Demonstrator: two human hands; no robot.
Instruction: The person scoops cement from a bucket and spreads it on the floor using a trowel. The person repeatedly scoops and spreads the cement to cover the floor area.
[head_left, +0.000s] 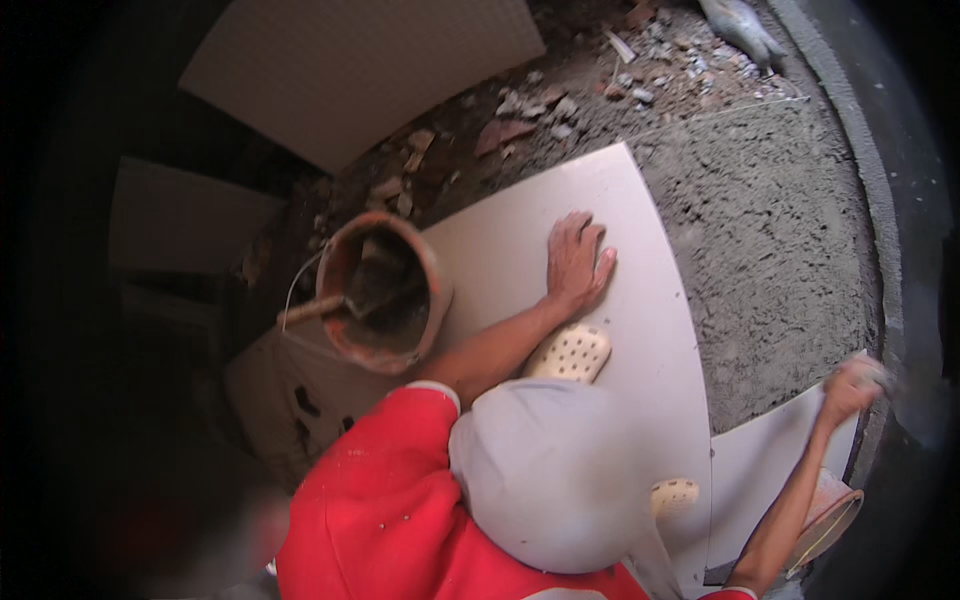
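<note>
My left hand (575, 262) lies flat on a large white tile (640, 300), its fingers a little apart. My right hand (848, 390) is closed at the far right corner of a second white tile (765, 455), next to the wet mortar bed (770, 240). A pale, blurred thing shows at its fingers, and I cannot make out what it is. Left of my left forearm stands an orange-brown bucket (435, 290) with grey mix inside. A wooden-handled trowel (318, 308) rests across the bucket's rim with its blade end inside.
Another bucket (828, 515) stands by my right forearm. Large tiles or panels (370, 70) lean at the upper left. Broken rubble (560, 115) covers the ground beyond the tile. A raised cement edge (850, 150) runs along the right. My perforated clogs (572, 352) rest on the tile.
</note>
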